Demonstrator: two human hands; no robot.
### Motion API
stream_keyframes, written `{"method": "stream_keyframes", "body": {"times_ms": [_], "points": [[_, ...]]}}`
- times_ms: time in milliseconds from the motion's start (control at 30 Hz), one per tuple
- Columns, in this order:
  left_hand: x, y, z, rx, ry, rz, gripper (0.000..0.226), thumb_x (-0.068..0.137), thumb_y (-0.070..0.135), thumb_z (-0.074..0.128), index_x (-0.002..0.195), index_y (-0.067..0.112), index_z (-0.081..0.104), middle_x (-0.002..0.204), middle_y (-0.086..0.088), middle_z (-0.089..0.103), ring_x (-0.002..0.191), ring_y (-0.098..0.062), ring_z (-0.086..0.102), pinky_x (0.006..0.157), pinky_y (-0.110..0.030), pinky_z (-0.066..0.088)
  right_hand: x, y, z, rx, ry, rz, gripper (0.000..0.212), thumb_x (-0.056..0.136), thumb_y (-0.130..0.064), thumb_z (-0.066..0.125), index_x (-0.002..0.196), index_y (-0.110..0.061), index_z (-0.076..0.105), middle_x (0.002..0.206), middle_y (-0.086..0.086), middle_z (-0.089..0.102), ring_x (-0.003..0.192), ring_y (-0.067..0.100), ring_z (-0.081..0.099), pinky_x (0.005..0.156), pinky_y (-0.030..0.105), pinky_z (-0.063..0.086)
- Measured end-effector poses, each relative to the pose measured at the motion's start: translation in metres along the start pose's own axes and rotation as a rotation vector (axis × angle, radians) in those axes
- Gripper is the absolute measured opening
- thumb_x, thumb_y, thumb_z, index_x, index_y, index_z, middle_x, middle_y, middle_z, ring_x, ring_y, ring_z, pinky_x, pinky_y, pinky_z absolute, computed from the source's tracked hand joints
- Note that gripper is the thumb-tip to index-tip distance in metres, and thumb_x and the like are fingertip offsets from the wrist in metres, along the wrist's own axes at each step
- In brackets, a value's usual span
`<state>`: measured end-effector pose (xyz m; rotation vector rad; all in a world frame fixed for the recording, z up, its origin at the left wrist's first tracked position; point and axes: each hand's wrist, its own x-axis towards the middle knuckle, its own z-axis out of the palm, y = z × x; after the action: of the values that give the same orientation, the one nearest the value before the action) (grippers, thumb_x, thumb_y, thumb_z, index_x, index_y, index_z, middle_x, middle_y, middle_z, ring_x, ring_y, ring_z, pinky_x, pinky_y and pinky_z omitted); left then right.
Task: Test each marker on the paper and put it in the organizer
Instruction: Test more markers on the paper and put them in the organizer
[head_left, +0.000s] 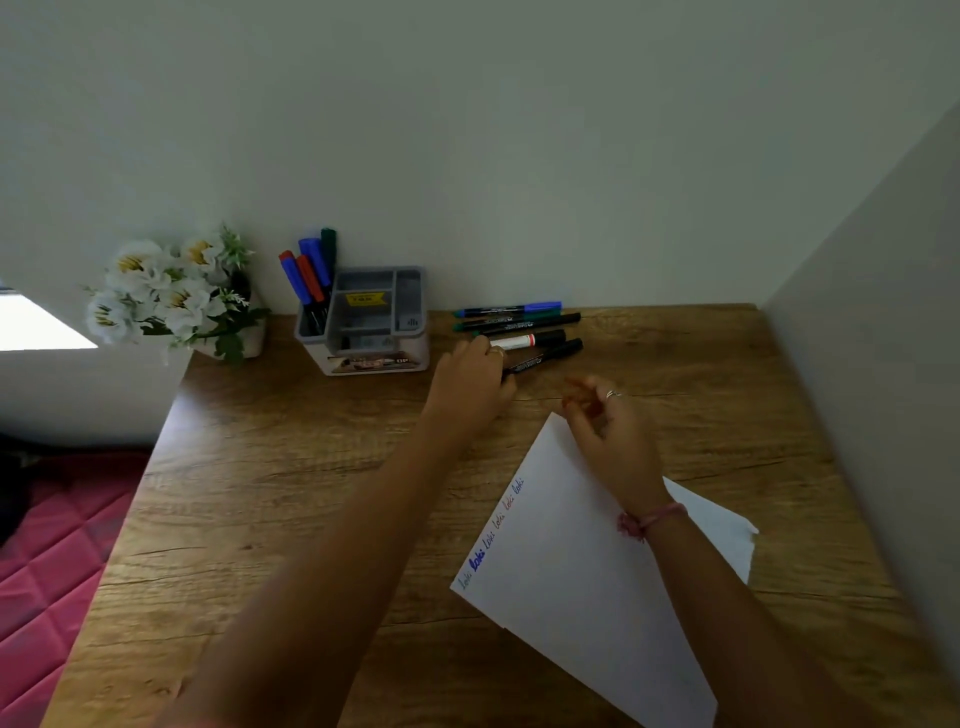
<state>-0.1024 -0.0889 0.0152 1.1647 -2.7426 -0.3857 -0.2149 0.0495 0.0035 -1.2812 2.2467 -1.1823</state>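
The table (291, 493) is wood-grained laminate, brown with dark streaks, set into a corner of plain pale walls. On it lies a white sheet of paper (582, 571), turned at an angle, its far right corner torn ragged; along its left edge runs a row of small handwritten words in blue, green and red ink.

Near the back wall stands the organizer (371, 322), a grey plastic box with rectangular compartments and a printed label on its front. Its left compartment holds four markers (309, 278) standing tilted, caps up: two blue, one red, one dark green.

Just right of the organizer, five loose markers lie side by side, roughly parallel: a blue marker (511, 308) farthest back, then a green marker (506, 318), a black marker (530, 324), a white-barrelled marker (530, 341) with a red band and black cap, and nearest, a second black marker (545, 354).

The left hand (472, 384) reaches over the left ends of these, fingers curled onto the nearest black one and the white-barrelled one; whether its grip has closed on either cannot be told. The right hand (608, 431) hovers over the paper's top corner, blurred, fingers loosely bent, holding nothing visible.

At the table's back left sits a white pot of white artificial flowers (166, 296). Beside the table lies a red quilted bed cover (52, 561).
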Motion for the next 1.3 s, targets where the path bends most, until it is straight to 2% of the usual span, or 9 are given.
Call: {"method": "stream_keyframes", "body": {"times_ms": [167, 267, 333, 467, 633, 867, 967, 1133, 1300], "points": [[-0.033, 0.002, -0.034, -0.228, 0.085, 0.074, 0.029, 0.089, 0.029, 0.056, 0.112, 0.013, 0.064, 0.102, 0.0, 0.055, 0.097, -0.016, 0.05, 0.086, -0.032, 0.045, 0.024, -0.015, -0.013, -0.141, -0.144, -0.081, 0.043, 0.09, -0.021, 0.058, 0.132, -0.027, 0.048, 0.075, -0.002, 0.061, 0.063, 0.009, 0.055, 0.055, 0.017, 0.041], [-0.049, 0.003, -0.053, -0.376, 0.041, 0.176, 0.029, 0.084, 0.029, 0.065, 0.109, 0.014, 0.065, 0.097, 0.005, 0.055, 0.091, -0.009, 0.054, 0.084, -0.025, 0.048, 0.031, -0.027, -0.016, -0.188, -0.226, -0.146, 0.018, 0.088, -0.017, 0.06, 0.106, -0.02, 0.06, 0.073, 0.002, 0.063, 0.061, 0.012, 0.056, 0.056, 0.022, 0.042], [-0.058, 0.0, -0.062, -0.487, -0.019, 0.188, 0.047, 0.08, 0.038, 0.068, 0.121, 0.017, 0.057, 0.106, 0.013, 0.052, 0.095, 0.0, 0.051, 0.084, -0.013, 0.043, 0.031, -0.038, -0.022, -0.007, -0.273, -0.071, 0.004, 0.088, -0.017, 0.059, 0.087, -0.02, 0.058, 0.07, 0.005, 0.063, 0.06, 0.015, 0.058, 0.057, 0.024, 0.046], [-0.07, -0.003, -0.064, -0.433, -0.201, 0.151, 0.062, 0.083, 0.042, 0.063, 0.137, 0.019, 0.042, 0.13, 0.008, 0.046, 0.12, -0.004, 0.04, 0.097, -0.019, 0.033, 0.02, -0.061, -0.039, 0.657, -0.519, 0.325, 0.042, 0.098, -0.038, 0.038, 0.078, -0.011, 0.064, 0.058, 0.01, 0.062, 0.049, 0.014, 0.053, 0.051, 0.025, 0.04], [-0.081, 0.021, -0.055, -0.508, -0.194, 0.215, 0.016, 0.099, 0.022, 0.04, 0.105, 0.017, 0.054, 0.089, 0.011, 0.047, 0.077, 0.002, 0.045, 0.068, -0.016, 0.034, 0.003, -0.064, -0.035, 0.731, -0.589, 0.299, 0.046, 0.097, -0.043, 0.036, 0.082, -0.013, 0.066, 0.054, 0.003, 0.051, 0.046, 0.01, 0.043, 0.049, 0.025, 0.032], [-0.101, 0.034, -0.053, -0.568, -0.174, 0.194, 0.024, 0.1, 0.032, 0.034, 0.079, 0.037, 0.042, 0.066, 0.009, 0.048, 0.057, -0.004, 0.044, 0.055, -0.02, 0.034, -0.003, -0.069, -0.054, 0.582, -0.677, 0.221, 0.041, 0.091, -0.039, 0.049, 0.098, -0.003, 0.069, 0.078, 0.015, 0.065, 0.067, 0.021, 0.061, 0.064, 0.03, 0.05], [-0.104, 0.023, -0.053, -0.56, -0.113, 0.111, 0.032, 0.098, 0.042, 0.034, 0.075, 0.028, 0.05, 0.059, 0.007, 0.047, 0.051, -0.005, 0.042, 0.053, -0.024, 0.037, 0.003, -0.066, -0.073, 0.613, -0.758, 0.238, 0.04, 0.096, -0.032, 0.045, 0.11, 0.0, 0.065, 0.083, 0.013, 0.069, 0.075, 0.022, 0.065, 0.069, 0.029, 0.053], [-0.102, -0.031, -0.054, -0.554, -0.105, -0.22, 0.054, 0.082, 0.065, 0.035, 0.078, 0.013, 0.051, 0.068, -0.001, 0.05, 0.06, -0.013, 0.046, 0.06, -0.029, 0.041, 0.018, -0.045, -0.106, 0.781, -0.597, 0.304, 0.035, 0.096, -0.024, 0.04, 0.113, -0.006, 0.064, 0.093, 0.014, 0.065, 0.071, 0.013, 0.064, 0.064, 0.023, 0.054], [-0.079, -0.03, -0.03, -0.371, -0.216, -0.274, 0.055, 0.084, 0.053, 0.059, 0.116, 0.01, 0.049, 0.09, 0.0, 0.05, 0.079, -0.013, 0.048, 0.071, -0.029, 0.044, -0.017, -0.023, -0.047, 0.63, -0.429, 0.292, 0.016, 0.089, -0.004, 0.056, 0.098, -0.009, 0.069, 0.093, 0.006, 0.071, 0.084, 0.019, 0.068, 0.075, 0.027, 0.056]]}}
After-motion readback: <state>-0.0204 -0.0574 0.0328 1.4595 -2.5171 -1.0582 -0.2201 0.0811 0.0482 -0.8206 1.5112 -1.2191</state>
